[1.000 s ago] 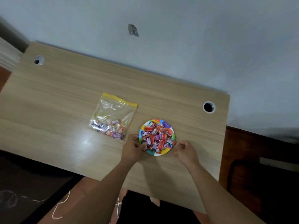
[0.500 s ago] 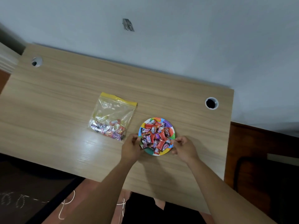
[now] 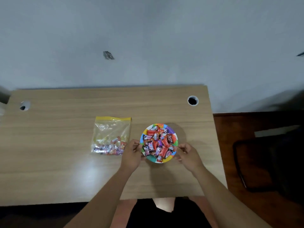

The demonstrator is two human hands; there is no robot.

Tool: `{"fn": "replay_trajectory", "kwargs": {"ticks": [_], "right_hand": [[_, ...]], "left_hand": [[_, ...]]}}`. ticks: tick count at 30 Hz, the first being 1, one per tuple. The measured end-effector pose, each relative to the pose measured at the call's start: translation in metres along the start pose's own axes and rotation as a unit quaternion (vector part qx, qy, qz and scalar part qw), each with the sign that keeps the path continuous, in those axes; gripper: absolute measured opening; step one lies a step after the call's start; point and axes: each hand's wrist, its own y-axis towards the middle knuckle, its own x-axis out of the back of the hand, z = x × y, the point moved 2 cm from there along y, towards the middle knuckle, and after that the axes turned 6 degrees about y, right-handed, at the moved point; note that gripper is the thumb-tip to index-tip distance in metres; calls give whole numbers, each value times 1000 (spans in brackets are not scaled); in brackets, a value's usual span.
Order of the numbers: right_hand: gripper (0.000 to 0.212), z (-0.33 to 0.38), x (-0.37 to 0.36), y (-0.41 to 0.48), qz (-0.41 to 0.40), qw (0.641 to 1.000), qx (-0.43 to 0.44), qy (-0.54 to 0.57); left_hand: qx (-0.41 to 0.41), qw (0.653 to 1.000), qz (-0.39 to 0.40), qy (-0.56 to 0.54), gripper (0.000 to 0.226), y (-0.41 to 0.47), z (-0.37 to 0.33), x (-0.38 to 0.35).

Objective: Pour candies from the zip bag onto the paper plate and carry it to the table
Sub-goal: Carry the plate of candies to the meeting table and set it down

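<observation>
A small paper plate [image 3: 171, 159] with a rainbow-coloured rim is heaped with wrapped candies [image 3: 158, 143], mostly red and dark. My left hand [image 3: 131, 153] pinches its left rim and my right hand [image 3: 188, 154] pinches its right rim. The plate casts a shadow on the desk at its right, as if slightly raised. To its left lies a clear zip bag [image 3: 111, 135] with a yellow seal, flat on the desk, with some candies still in its near end.
The wooden desk [image 3: 65, 162] stands against a pale wall and has a cable hole at the back right [image 3: 192, 100] and another at the back left [image 3: 24, 106]. A dark chair [image 3: 263, 163] stands on the brown floor to the right.
Both hands have closed on the plate's rim and it looks slightly raised now. My head has turned, so the desk appears square-on and nearer.
</observation>
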Motion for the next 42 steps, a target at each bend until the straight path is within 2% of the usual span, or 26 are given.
{"fn": "replay_trajectory", "kwargs": {"ticks": [4,11,16,19,25,31,37,42], "right_hand": [[27,-4,1,-32,-40,997,-8,65],[30,-18,21,-85,-82,990,17,113],[25,-43,52,-116,-115,982,36,144],[16,-59,74,-141,-131,977,42,160],[28,-109,125,-198,-186,962,40,197],[19,-160,177,-271,-213,948,72,224],[31,-219,231,-335,-262,937,57,223],[32,-262,273,-384,-310,909,52,275]], "left_hand": [[-27,998,44,18,10,-12,-21,9],[-78,987,101,96,8,-38,-55,1],[-101,978,139,119,10,-70,-68,-24],[-116,972,160,127,9,-97,-68,-45],[-115,962,205,137,10,-167,-56,-95],[-114,952,234,161,13,-242,-36,-148],[-123,934,282,182,16,-312,-20,-208],[-142,911,328,207,13,-358,-14,-266]]}}
